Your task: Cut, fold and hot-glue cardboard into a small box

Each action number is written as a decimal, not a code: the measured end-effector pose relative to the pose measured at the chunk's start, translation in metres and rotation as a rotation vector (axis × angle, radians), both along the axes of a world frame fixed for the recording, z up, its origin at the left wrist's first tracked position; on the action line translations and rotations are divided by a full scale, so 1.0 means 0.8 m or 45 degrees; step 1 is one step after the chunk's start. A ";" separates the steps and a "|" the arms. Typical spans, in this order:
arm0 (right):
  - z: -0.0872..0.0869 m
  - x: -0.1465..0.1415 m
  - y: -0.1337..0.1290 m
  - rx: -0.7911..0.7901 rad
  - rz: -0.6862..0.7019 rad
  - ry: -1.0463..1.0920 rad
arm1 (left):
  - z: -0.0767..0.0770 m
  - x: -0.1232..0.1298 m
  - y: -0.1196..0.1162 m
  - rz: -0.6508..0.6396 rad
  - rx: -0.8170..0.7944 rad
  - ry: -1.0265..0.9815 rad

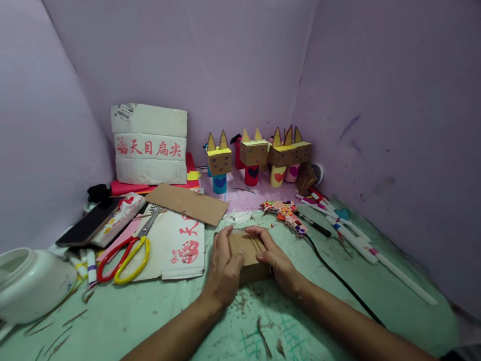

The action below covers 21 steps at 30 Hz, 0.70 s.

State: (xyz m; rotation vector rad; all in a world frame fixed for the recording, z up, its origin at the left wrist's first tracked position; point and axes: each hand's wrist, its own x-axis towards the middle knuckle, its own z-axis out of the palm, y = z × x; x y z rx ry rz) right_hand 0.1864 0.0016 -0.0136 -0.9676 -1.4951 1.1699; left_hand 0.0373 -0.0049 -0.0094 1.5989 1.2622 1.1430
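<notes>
Cardboard box (249, 253): sat at the dial's centre between both hands, seemingly resting on the tabletop (150, 306).
Left hand (225, 266): its grip curled about the box's 9 o'clock side, thumb on the card.
Right hand (278, 260): its grip curled about the 3 o'clock side, thumb likewise; how hard either hand squeezed could not be told.
Card pressure: light, matched pushing from both palms would likely have kept the walls square, since a one-sided squeeze could crease them.
Glue gun (288, 215): lay near 1 o'clock, its cord (342, 273) trailing toward 4, best kept off the forearm.
Scissors (140, 236): lay toward 10 o'clock, clear of both hands.
</notes>
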 end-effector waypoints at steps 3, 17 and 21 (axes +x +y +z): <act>0.000 -0.003 0.001 -0.041 -0.034 0.035 | 0.001 0.003 0.003 0.053 -0.084 -0.091; 0.019 -0.009 0.009 -0.178 -0.025 0.115 | 0.044 0.005 0.019 -0.057 -0.583 -0.809; 0.011 -0.004 0.007 -0.147 -0.091 0.059 | 0.046 0.004 0.018 -0.056 -0.597 -0.952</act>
